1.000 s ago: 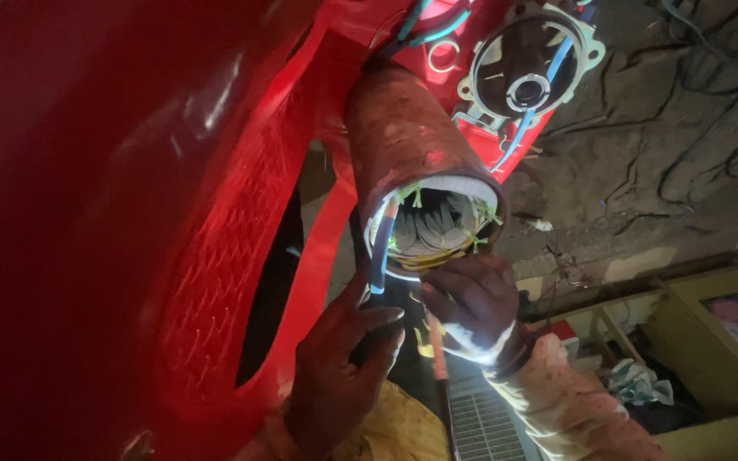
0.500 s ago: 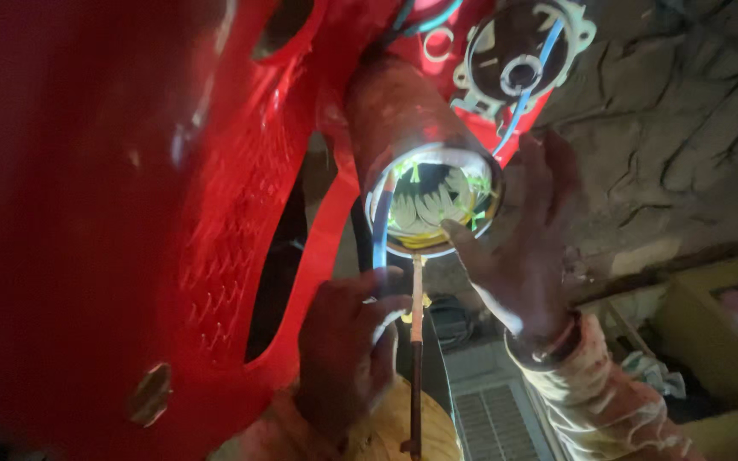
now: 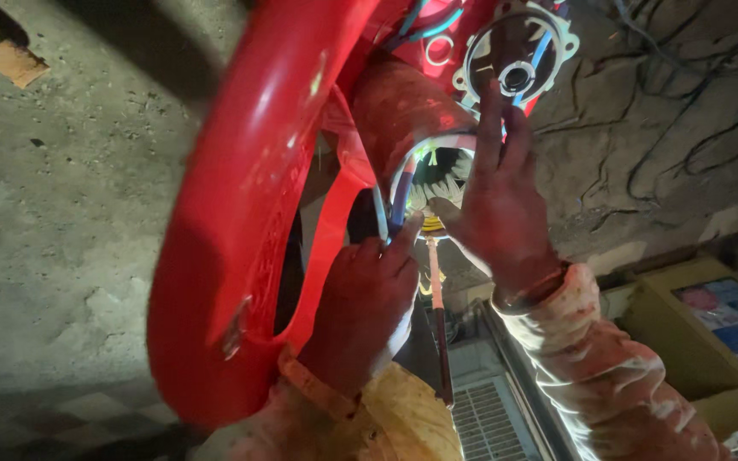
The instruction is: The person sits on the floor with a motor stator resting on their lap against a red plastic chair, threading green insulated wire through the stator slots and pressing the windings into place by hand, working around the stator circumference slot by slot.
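Red plastic shell (image 3: 241,213) blocking left view, left hand (image 3: 367,299) gripping wires (image 3: 390,213), right hand (image 3: 497,205) released over motor housing (image 3: 403,119).

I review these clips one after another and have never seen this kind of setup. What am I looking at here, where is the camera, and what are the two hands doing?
There is no robot here. The single picture comes from a camera worn on a person's head, looking down at their own bare hands. A red plastic chair fills the middle. Against it sits a cylindrical motor housing with its open end facing the camera, windings visible inside. The left hand pinches blue wires at the housing's rim. The right hand rests open across the opening. A thin rod hangs below. Behind lie a round end cover, concrete floor and a cardboard box.
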Motion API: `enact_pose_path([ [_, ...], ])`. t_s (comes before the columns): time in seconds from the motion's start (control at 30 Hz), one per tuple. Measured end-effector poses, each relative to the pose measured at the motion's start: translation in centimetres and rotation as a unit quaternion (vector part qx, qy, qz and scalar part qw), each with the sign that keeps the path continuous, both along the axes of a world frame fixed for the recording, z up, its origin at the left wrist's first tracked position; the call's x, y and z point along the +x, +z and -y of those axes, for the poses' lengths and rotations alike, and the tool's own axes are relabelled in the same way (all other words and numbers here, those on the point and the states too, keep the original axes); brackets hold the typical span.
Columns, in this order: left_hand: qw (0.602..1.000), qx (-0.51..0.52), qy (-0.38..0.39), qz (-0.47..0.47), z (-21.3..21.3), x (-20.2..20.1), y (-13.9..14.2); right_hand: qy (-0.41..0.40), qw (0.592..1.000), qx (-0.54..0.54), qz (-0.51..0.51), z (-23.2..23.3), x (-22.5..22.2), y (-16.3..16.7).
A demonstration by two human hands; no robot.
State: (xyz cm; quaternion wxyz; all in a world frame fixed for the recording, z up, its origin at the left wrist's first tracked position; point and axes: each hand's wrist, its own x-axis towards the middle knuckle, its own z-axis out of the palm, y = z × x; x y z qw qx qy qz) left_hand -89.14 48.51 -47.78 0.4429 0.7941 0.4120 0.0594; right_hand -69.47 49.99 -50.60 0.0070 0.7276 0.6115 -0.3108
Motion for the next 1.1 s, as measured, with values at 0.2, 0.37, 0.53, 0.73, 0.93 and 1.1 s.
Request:
enact_pose_path([
  [0.2, 0.999, 0.043, 0.000, -0.024, -0.2, 0.0, 0.1, -0.010, 1.000, 0.009, 0.024, 0.1, -0.8, -0.1],
  [0.37, 0.998, 0.061, 0.025, -0.002, -0.6, -0.5, 1.1, -0.085, 0.991, 0.016, -0.100, -0.2, 0.9, 1.3],
  [0.53, 0.997, 0.017, 0.074, 0.028, 0.0, -0.3, 0.9, -0.119, 0.987, 0.099, -0.031, 4.3, 2.1, 3.5],
  [0.73, 0.989, 0.094, 0.111, -0.040, 1.2, 2.9, -2.2, -0.072, 0.989, 0.129, -0.021, 8.3, 1.4, 2.8],
  [0.93, 0.983, 0.062, 0.172, -0.010, 2.2, 4.6, -5.0, -0.258, 0.930, 0.113, -0.235, 5.8, 3.4, -1.0],
  [1.1, 0.986, 0.088, 0.138, -0.037, 2.4, 4.7, -5.6, -0.279, 0.919, 0.038, -0.276, 5.1, 4.5, -3.7],
])
